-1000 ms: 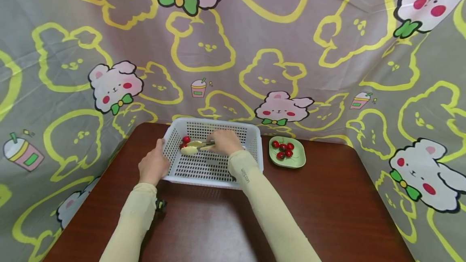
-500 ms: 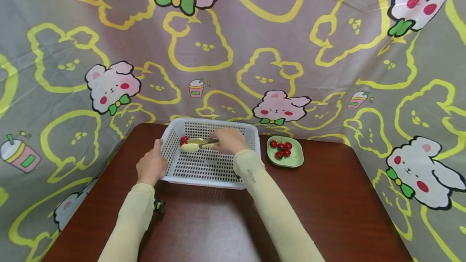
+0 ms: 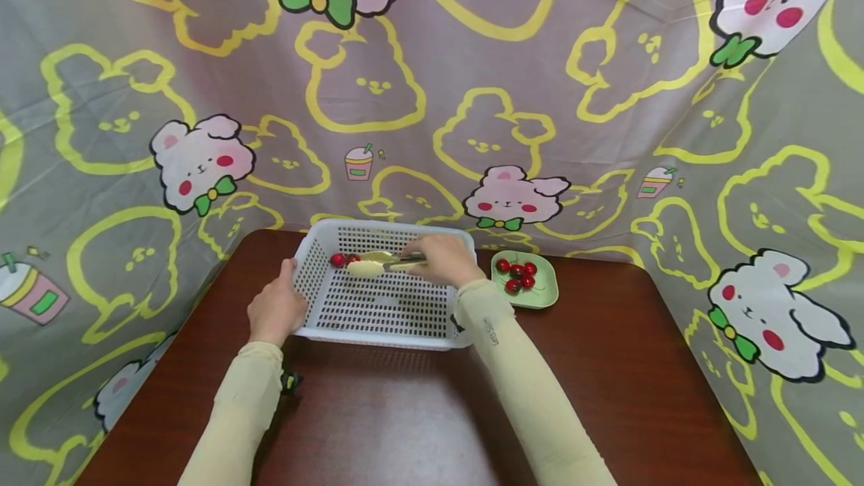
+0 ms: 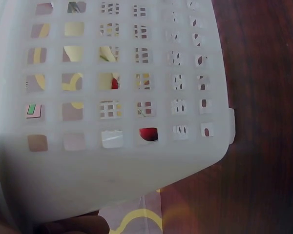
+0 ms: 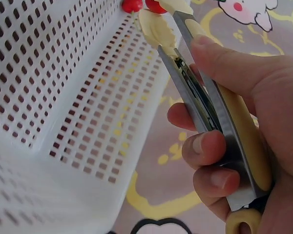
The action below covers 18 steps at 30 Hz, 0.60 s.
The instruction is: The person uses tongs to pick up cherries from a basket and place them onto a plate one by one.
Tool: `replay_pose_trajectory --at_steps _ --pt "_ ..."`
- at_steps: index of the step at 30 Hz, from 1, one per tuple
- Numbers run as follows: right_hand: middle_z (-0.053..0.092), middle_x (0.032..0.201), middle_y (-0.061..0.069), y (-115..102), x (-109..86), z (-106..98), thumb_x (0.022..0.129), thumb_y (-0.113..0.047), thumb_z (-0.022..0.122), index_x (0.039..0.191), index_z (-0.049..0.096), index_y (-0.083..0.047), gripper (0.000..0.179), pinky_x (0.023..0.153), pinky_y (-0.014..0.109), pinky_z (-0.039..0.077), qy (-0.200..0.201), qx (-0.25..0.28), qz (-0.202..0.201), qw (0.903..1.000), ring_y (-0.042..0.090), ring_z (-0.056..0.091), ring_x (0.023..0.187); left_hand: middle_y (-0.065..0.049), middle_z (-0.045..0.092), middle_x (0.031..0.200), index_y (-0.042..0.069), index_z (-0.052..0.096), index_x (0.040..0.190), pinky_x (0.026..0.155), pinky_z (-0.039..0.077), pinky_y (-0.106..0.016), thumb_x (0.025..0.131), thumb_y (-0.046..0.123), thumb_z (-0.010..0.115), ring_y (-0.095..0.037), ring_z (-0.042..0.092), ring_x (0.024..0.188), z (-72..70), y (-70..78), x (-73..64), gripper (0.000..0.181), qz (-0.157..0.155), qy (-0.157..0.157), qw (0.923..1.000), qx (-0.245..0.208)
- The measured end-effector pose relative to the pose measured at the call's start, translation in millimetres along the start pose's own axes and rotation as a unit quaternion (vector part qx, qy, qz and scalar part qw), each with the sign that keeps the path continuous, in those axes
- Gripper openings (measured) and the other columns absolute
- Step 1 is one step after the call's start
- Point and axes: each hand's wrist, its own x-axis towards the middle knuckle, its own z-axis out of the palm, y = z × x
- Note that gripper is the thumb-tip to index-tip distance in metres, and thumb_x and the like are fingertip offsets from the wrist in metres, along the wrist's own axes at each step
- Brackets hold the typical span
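My left hand (image 3: 275, 309) grips the left end of a white perforated plastic basket (image 3: 378, 339), thumb near the rim. In the left wrist view the basket's end wall (image 4: 93, 165) fills much of the picture, with a dark fingertip (image 4: 80, 224) at its lower edge. My right hand (image 3: 445, 259) holds metal tongs (image 5: 234, 141) with cream-coloured heads, over the basket. One red cherry (image 3: 352, 260) is at the tongs' tips, between the two heads; how firmly they hold it I cannot tell. Another cherry (image 3: 337, 260) lies just left of it in the basket.
A light green plate (image 3: 548, 295) with several cherries (image 3: 517, 271) stands right of the basket on the dark brown table (image 3: 607, 366). A small black object (image 3: 290, 382) shows beside the left forearm. Patterned cloth (image 3: 405, 96) hangs behind and at both sides.
The right hand and tongs have moved rightward within the basket, and one cherry has shifted right with the tips, apart from the other. My left hand still holds the basket. The view has turned slightly.
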Motion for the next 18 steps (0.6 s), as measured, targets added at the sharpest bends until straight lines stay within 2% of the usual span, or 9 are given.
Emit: replay_pose_trajectory --at_steps 7,13,18 --pt "0.069 0.136 -0.011 15 -14.2 -3 0.096 -0.040 0.073 0.130 0.072 -0.036 0.034 0.106 0.046 0.049 0.016 0.003 0.003 0.9999 0.017 0.064 0.125 -0.029 0.066 0.117 0.012 0.025 0.158 0.062 0.042 -0.045 0.095 0.010 0.057 -0.034 0.061 0.072 -0.2 -2.0 0.8 0.071 0.003 -0.002 1.0000 -0.001" --pt "0.068 0.137 -0.011 24 -26.0 -8 0.096 -0.042 0.073 0.128 0.072 -0.039 0.033 0.098 0.047 0.052 0.026 0.000 0.018 0.9995 0.018 0.064 0.126 -0.029 0.066 0.115 0.011 0.025 0.158 0.061 0.042 -0.043 0.095 0.009 0.056 -0.033 0.061 0.072 -0.7 -1.0 1.0 0.070 0.003 -0.007 1.0000 -0.002" --pt "0.068 0.137 -0.008 31 -34.9 -11 0.096 -0.041 0.073 0.128 0.073 -0.037 0.032 0.091 0.045 0.054 0.033 0.000 0.014 0.9994 0.021 0.068 0.119 -0.030 0.066 0.115 0.010 0.026 0.157 0.061 0.042 -0.043 0.095 0.009 0.056 -0.033 0.061 0.072 -0.2 0.1 0.4 0.069 0.007 -0.006 0.9999 -0.003"
